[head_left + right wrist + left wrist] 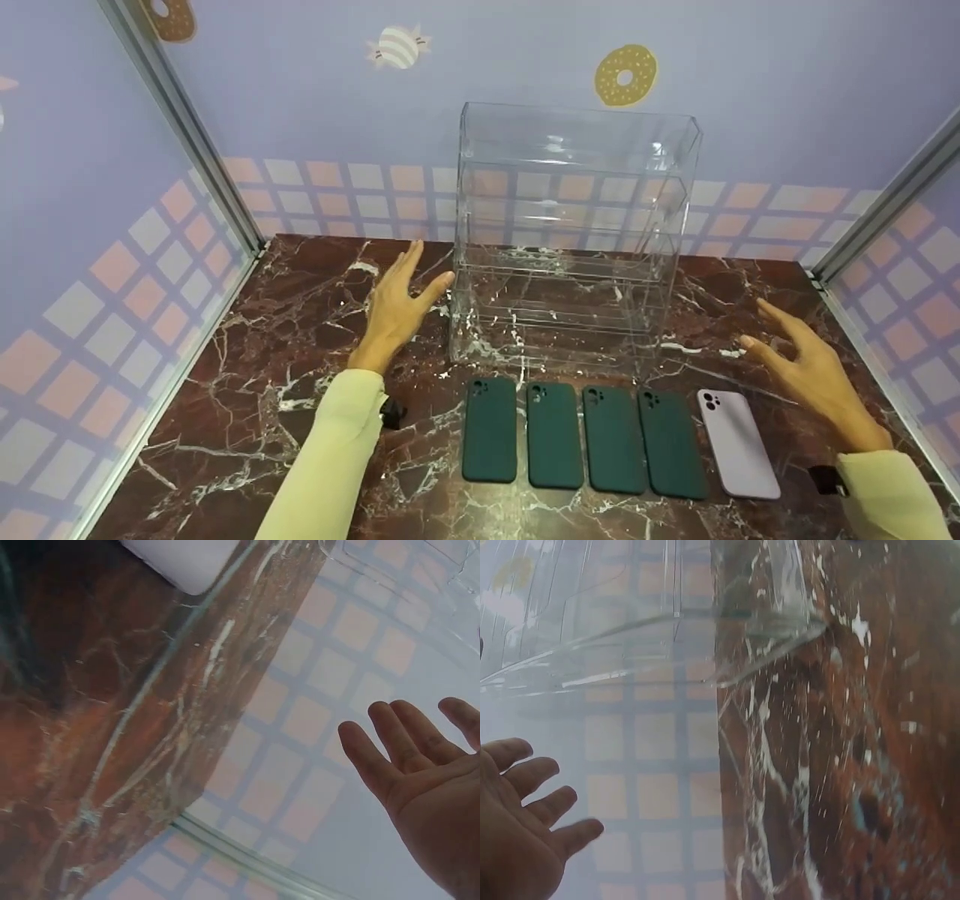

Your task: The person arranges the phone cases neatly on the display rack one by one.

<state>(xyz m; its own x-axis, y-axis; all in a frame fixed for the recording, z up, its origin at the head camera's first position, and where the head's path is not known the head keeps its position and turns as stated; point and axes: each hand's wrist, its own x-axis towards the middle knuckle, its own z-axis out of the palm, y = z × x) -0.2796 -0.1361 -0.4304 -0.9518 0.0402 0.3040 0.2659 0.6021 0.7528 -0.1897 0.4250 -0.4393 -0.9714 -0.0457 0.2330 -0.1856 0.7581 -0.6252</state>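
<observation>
A clear tiered acrylic stand (562,300) stands at the back middle of the marbled tabletop. My left hand (395,307) hovers by its left side, fingers extended and thumb pointing toward the stand's edge. On the other side, my right hand (810,367) is held apart from the stand with its fingers spread, and it holds nothing. Before the stand lies a row of phone cases: several dark green ones, the leftmost green case (489,431) nearest my left forearm, and a pale lilac case (739,444) at the right end, nearest my right hand. All have camera cutouts toward the top.
Purple panels with pink and white checks form the back wall (337,97) and both sides, joined by metal corner strips (180,112). The dark red marbled tabletop (247,390) runs up to them.
</observation>
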